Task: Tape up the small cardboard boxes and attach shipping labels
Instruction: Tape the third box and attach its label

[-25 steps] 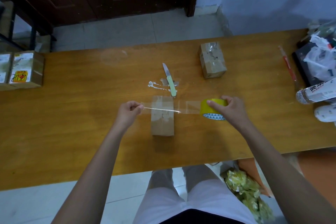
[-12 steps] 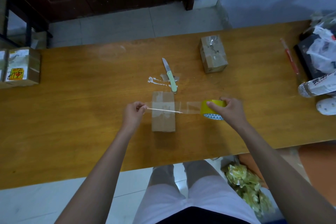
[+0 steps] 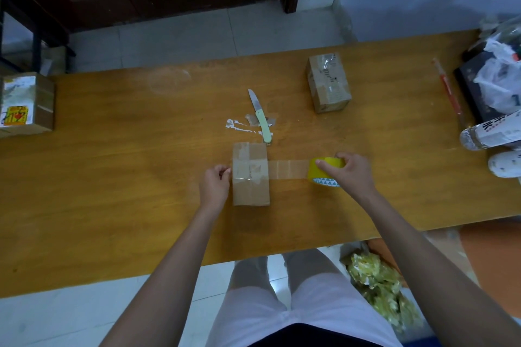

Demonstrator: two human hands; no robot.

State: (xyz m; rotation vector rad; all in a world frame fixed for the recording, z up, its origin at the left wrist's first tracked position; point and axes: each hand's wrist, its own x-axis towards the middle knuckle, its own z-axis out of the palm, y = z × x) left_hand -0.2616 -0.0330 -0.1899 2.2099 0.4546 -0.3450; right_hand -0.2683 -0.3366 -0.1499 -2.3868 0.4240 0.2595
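A small cardboard box (image 3: 250,189) lies in the middle of the wooden table (image 3: 112,177). A strip of clear tape (image 3: 287,169) runs across its top to a yellow tape roll (image 3: 324,170). My right hand (image 3: 351,173) grips the roll just right of the box. My left hand (image 3: 215,186) pinches the tape's free end against the box's left edge. A second taped box (image 3: 328,83) stands at the back right. A labelled box (image 3: 25,104) sits at the far left edge.
A folding knife (image 3: 260,117) with a pale green handle lies open behind the box, beside tape scraps (image 3: 235,125). Bottles (image 3: 492,134), plastic bags (image 3: 500,79) and a red pen (image 3: 449,93) crowd the right end. A bag of yellow material (image 3: 377,282) sits on the floor.
My left hand has brought the tape end down and right to the box's left edge, so the strip now lies on the box top. The right hand holds the roll as before.
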